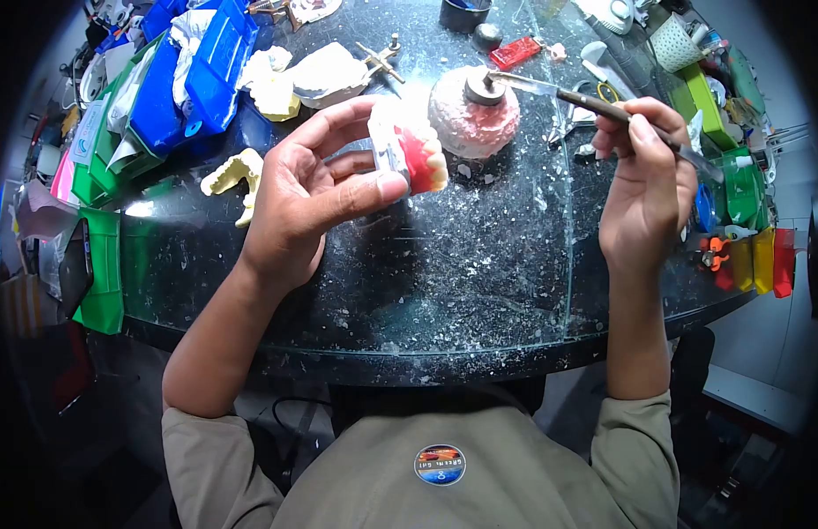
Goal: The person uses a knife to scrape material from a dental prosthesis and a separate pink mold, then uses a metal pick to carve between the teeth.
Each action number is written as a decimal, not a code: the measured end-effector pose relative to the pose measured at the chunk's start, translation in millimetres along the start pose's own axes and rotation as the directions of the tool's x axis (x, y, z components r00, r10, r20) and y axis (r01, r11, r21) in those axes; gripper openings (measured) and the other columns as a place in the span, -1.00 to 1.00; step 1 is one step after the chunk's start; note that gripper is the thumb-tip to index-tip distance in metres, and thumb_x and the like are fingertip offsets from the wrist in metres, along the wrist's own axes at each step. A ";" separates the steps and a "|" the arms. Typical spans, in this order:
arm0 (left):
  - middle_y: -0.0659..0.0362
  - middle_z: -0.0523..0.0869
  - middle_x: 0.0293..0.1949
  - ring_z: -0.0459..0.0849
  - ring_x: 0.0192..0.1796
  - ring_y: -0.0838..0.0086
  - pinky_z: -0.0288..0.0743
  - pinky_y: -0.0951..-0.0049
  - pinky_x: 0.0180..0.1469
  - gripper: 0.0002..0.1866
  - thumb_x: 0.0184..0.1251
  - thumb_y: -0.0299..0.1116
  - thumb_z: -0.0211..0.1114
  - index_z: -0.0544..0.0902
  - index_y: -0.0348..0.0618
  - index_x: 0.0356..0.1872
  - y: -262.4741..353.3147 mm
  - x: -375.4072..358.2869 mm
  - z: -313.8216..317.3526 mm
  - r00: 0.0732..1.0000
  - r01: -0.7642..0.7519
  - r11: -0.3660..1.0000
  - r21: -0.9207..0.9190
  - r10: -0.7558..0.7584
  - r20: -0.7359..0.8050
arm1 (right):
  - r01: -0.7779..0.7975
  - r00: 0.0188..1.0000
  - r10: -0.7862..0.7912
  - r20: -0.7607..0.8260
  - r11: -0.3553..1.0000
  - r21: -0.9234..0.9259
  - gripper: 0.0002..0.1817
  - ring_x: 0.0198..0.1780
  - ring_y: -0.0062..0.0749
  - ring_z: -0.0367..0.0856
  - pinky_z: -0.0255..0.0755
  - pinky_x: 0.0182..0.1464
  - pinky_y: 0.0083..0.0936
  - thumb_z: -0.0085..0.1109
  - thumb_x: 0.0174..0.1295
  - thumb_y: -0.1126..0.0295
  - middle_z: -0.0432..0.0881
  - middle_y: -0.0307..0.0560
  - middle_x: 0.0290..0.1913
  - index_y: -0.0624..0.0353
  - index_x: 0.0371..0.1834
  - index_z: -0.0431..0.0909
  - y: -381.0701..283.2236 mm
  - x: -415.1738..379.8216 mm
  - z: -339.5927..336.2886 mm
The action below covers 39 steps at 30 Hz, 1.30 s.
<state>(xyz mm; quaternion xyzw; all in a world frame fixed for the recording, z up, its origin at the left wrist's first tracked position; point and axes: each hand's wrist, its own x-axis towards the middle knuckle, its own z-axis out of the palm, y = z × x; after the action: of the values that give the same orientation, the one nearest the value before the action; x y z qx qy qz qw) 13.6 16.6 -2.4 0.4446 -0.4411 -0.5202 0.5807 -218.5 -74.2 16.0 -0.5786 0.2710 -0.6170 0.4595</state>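
Note:
My left hand [307, 181] is closed around a white dental cast [387, 145], thumb across its near side. On the cast sits a denture of pink wax [416, 159] with a row of cream teeth [435, 167] facing right. My right hand [647, 176] grips the dark handle of a wax knife [594, 104] between thumb and fingers. The knife's metal blade points left, its tip at the metal collar [485, 88] of a round burner [473, 123] crusted in white and pink. Whether a flame burns there I cannot make out.
Blue bins [184, 79] and a green bin [100, 269] line the left side. A yellowish horseshoe-shaped cast [237, 181] lies left of my left hand. Behind are plaster pieces [329, 75], a red block [515, 53] and scissors [607, 93]. White crumbs litter the dark tabletop [479, 264].

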 end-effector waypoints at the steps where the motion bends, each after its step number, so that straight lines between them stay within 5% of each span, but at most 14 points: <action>1: -0.10 0.53 0.05 0.58 0.05 0.23 0.36 0.26 0.20 -0.23 -0.10 -0.35 0.35 0.27 -0.46 0.20 0.3 -0.5 -0.5 1.000 -0.005 1.000 0.004 0.005 0.017 | -0.026 1.000 0.026 -0.002 1.000 0.016 -0.83 -0.39 -0.52 0.53 0.37 -0.24 -0.64 0.01 0.20 0.46 0.60 0.00 -0.38 0.35 -0.21 0.44 2.7 1.4 -4.2; 20: -0.11 0.49 0.10 0.49 0.15 0.26 0.31 0.28 0.24 -0.16 -0.18 -0.32 0.38 0.26 -0.43 0.23 2.5 -1.5 -1.1 0.994 -0.001 1.000 0.021 -0.001 0.105 | 0.002 1.000 -0.002 -0.019 1.000 0.007 -0.83 -0.38 -0.57 0.52 0.37 -0.23 -0.68 0.05 0.21 0.48 0.61 -0.06 -0.36 0.30 -0.17 0.46 0.9 5.4 -14.0; 23: -0.08 0.51 0.07 0.51 0.12 0.28 0.33 0.31 0.22 -0.16 -0.19 -0.30 0.37 0.27 -0.42 0.23 2.1 -0.7 -2.2 0.993 0.010 0.999 0.040 -0.015 0.118 | 0.040 0.999 -0.037 0.016 0.956 -0.290 -0.85 -0.39 -0.63 0.50 0.36 -0.29 -0.74 0.08 0.21 0.51 0.59 -0.12 -0.36 0.28 -0.17 0.48 -1.4 6.6 -14.9; 27: -0.05 0.53 0.03 0.54 0.08 0.30 0.35 0.34 0.19 -0.16 -0.19 -0.27 0.36 0.29 -0.41 0.22 2.3 -0.6 -3.7 0.992 0.032 0.996 0.078 -0.042 0.122 | 0.309 0.947 -0.141 0.287 0.633 -0.710 -0.89 -0.42 -0.70 0.46 0.31 -0.40 -0.72 0.14 0.16 0.55 0.56 -0.26 -0.37 0.17 -0.25 0.58 6.9 2.9 -12.5; 30: -0.04 0.54 0.03 0.55 0.06 0.31 0.34 0.35 0.19 -0.17 -0.19 -0.26 0.36 0.30 -0.40 0.22 1.7 -0.8 -3.0 0.993 0.035 0.997 0.075 -0.043 0.112 | 0.332 0.935 -0.105 0.338 0.598 -0.730 -0.88 -0.43 -0.69 0.44 0.29 -0.41 -0.71 0.13 0.16 0.55 0.54 -0.24 -0.38 0.18 -0.24 0.57 8.7 0.6 -9.1; 36: -0.04 0.53 0.06 0.52 0.10 0.32 0.27 0.34 0.24 -0.18 -0.17 -0.22 0.34 0.31 -0.40 0.21 4.7 -2.1 -2.2 0.991 0.064 0.995 0.072 -0.072 0.113 | 0.172 0.983 -0.108 0.147 0.820 -0.545 -0.86 -0.32 -0.69 0.47 0.36 -0.25 -0.71 0.09 0.23 0.49 0.55 -0.25 -0.31 0.24 -0.17 0.53 7.3 -2.5 -9.0; 39: -0.05 0.52 0.07 0.51 0.12 0.32 0.25 0.33 0.25 -0.19 -0.15 -0.21 0.32 0.30 -0.40 0.21 5.4 -2.4 -1.1 0.992 0.062 0.995 0.079 -0.070 0.106 | 0.157 0.986 -0.104 0.127 0.830 -0.536 -0.84 -0.22 -0.63 0.50 0.39 -0.12 -0.66 0.08 0.24 0.48 0.56 -0.19 -0.22 0.26 -0.15 0.52 5.8 -3.1 -10.1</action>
<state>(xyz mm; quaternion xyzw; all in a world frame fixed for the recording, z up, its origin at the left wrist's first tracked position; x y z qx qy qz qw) 15.7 19.5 2.5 0.4518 -0.4763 -0.5454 0.5211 -227.0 -76.0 7.7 -0.7301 0.3732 -0.5172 0.2453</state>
